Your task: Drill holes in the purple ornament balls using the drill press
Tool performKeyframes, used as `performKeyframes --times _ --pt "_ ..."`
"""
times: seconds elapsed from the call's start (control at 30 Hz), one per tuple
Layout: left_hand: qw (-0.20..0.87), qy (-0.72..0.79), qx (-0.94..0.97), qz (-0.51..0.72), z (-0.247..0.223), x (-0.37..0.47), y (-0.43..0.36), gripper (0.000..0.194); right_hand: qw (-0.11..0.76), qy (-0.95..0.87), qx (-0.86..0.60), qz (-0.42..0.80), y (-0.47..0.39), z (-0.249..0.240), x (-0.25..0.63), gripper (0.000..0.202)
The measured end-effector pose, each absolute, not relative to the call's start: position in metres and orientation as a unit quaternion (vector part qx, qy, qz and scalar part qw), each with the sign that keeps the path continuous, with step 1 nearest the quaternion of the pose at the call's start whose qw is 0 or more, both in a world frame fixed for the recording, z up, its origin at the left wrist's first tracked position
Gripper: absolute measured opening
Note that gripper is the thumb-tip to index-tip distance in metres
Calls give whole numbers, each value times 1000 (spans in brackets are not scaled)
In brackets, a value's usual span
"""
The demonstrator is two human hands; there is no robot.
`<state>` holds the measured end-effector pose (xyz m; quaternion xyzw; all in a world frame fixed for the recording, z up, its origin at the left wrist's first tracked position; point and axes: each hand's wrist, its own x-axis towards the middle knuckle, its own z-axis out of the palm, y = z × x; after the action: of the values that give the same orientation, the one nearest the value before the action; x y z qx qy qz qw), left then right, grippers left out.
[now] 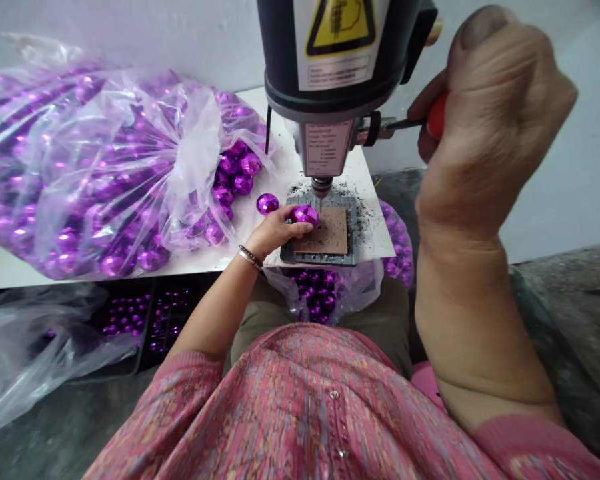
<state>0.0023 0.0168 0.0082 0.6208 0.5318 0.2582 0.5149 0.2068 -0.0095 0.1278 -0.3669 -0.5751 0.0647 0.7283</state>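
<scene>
Between the fingers of my left hand [279, 232] is a faceted purple ball [305, 215], low over the left part of a brown board [333, 237]. The board lies on the grey base plate [353, 213] of a drill press [330, 73]. Just above the board and close to the ball's right side hangs the thin drill bit [321, 202]. My right hand [490, 113] is closed around the red knob [436, 117] of the press lever, at the upper right. A second purple ball [267, 203] rests on the white table, left of the base plate.
A big clear bag of purple balls [105, 167] covers the left of the white table [375, 233], its mouth spilling several balls. Dark shavings surround the base plate. Below the table edge are black trays [153, 320] and another bag of balls [317, 293].
</scene>
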Motion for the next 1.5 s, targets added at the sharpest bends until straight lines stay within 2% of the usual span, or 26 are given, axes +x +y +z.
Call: performKeyframes --times 0.2,0.43,0.67,0.9,1.17,1.33,1.5 --pt "413 546 695 221 13 8 18 45 724 -573 -371 95 -16 132 205 32" --pt "370 565 712 193 11 19 19 66 707 -557 -414 136 -23 139 203 31" --pt "304 520 768 218 -4 28 24 57 724 -559 -381 135 -22 137 201 31" --pt "355 507 744 251 -13 29 22 47 693 -578 -418 104 -25 130 206 35" --pt "334 510 755 244 -13 31 20 37 672 -570 -472 25 -38 97 208 28" --pt "325 513 756 245 -14 31 19 36 674 -568 -471 -22 -43 83 206 35" --pt "325 520 749 251 -15 32 16 43 678 -569 -463 -43 -41 71 208 43"
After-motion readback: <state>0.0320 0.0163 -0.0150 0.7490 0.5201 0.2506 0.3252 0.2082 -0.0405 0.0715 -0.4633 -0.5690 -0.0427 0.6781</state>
